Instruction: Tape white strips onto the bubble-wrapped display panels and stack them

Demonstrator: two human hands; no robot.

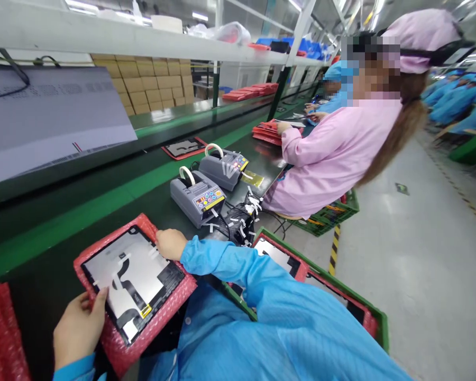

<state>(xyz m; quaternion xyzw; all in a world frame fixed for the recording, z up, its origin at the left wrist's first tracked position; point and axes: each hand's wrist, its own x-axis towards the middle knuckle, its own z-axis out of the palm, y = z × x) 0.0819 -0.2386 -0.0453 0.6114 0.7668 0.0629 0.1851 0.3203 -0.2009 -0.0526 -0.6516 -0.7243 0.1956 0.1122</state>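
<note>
**A tablet panel [122, 275] held between two bare hands at a green assembly bench [63, 227]**

The long bench runs into the distance along a factory aisle. A co-worker [333, 153] in a pink smock and cap sits at it, working further along. Beside the wearer's right knee, a green crate [343, 301] holds more panels in red sleeves. Two grey tape dispensers [197, 198] stand on the bench beyond the panel, with white tape strips clinging to a bundle of cables [241, 225] near them.

The panel lies flat on the bench in a red bubble-wrap sleeve [115, 344], its silver back crossed by black strips. It sits directly between the hands. The left hand [79, 330] pinches the near edge, thumb on top and fingers curled beneath. The right hand [170, 244] rests on the far edge with its fingers bunched together; whether they grip cannot be told.
</note>
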